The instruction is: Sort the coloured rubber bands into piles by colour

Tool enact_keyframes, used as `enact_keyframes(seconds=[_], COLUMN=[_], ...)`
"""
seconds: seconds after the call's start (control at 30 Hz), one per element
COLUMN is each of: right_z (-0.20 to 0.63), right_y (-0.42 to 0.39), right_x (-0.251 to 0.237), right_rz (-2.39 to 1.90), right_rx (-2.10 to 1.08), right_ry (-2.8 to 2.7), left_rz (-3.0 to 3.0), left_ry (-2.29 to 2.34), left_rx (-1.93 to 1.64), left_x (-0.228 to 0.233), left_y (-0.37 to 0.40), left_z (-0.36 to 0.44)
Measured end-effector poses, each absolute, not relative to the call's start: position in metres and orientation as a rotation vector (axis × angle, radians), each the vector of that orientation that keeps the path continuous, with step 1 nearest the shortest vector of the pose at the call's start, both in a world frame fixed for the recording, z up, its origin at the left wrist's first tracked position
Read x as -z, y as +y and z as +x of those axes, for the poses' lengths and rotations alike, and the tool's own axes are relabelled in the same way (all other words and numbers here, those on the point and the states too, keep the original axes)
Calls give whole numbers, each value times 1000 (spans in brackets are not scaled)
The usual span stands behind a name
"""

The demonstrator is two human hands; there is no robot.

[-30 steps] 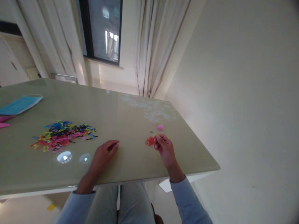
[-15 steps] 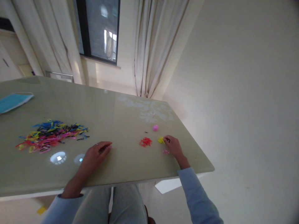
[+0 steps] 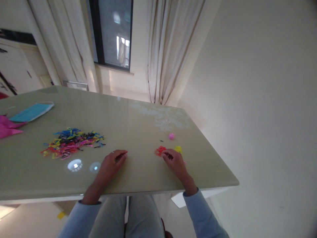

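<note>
My left hand (image 3: 112, 167) rests on the table with fingers bent and thumb slightly apart, nothing visible in it. It lies to the right of a mixed heap of small coloured loop-shaped bands (image 3: 71, 142) in blue, black, yellow, red and pink. My right hand (image 3: 175, 162) is beside a small pile of red bands (image 3: 160, 150), its fingertips at the pile's right edge. A gap shows between its thumb and fingers. Behind it sit a yellow pile (image 3: 178, 149) and a pink lump (image 3: 171, 136). A small pink pile (image 3: 184, 162) is mostly hidden by that hand.
A blue face mask (image 3: 33, 111) and a bright pink sheet or bag (image 3: 8, 127) lie on the table (image 3: 138, 172) at the left. One dark band (image 3: 161, 140) lies alone above the red pile. The table's right edge runs near a plain wall.
My right hand has moved left from the yellow pile to the red pile. My left hand stays put on the table. The view has swung left, bringing in the pink sheet.
</note>
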State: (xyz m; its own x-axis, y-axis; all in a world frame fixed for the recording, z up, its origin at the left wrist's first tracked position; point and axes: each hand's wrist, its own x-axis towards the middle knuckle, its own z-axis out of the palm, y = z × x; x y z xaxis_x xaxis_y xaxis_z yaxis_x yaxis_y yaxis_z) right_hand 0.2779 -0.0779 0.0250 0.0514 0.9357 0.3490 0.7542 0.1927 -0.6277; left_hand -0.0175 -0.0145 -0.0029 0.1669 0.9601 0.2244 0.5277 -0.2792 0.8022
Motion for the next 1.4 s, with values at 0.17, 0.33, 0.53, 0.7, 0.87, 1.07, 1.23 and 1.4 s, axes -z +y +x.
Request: enact_keyframes(seconds=[0.17, 0.33, 0.53, 0.7, 0.87, 1.07, 1.23, 1.4], right_z=[229, 225, 232, 231, 231, 232, 232, 232], right_y=[-65, -63, -69, -66, -67, -68, -68, -68], right_x=[-6, 1, 4, 5, 2, 3, 4, 5], right_rz=[-1423, -1440, -1389, -1373, -1373, -1386, -1392, -1377], right_rx=[-501, -483, -457, -401, -374, -369, -362, -371], right_ry=[-1958, -1983, -2023, -2053, -2079, -2075, -2079, -2064], left_rz=[1761, 1767, 2065, 2333, 2446, 2464, 2486, 2528], left_ry=[1351, 1497, 1893, 1847, 1777, 1770, 1774, 1738], left_rx=[-1104, -1159, -953, -533, -342, -338, -304, -234], left_x=[-2, -5, -19, -27, -24, -27, -33, -32], left_y=[-20, -8, 32, 62, 80, 86, 86, 90], left_z=[-17, -48, -116, -135, -133, -137, -135, -133])
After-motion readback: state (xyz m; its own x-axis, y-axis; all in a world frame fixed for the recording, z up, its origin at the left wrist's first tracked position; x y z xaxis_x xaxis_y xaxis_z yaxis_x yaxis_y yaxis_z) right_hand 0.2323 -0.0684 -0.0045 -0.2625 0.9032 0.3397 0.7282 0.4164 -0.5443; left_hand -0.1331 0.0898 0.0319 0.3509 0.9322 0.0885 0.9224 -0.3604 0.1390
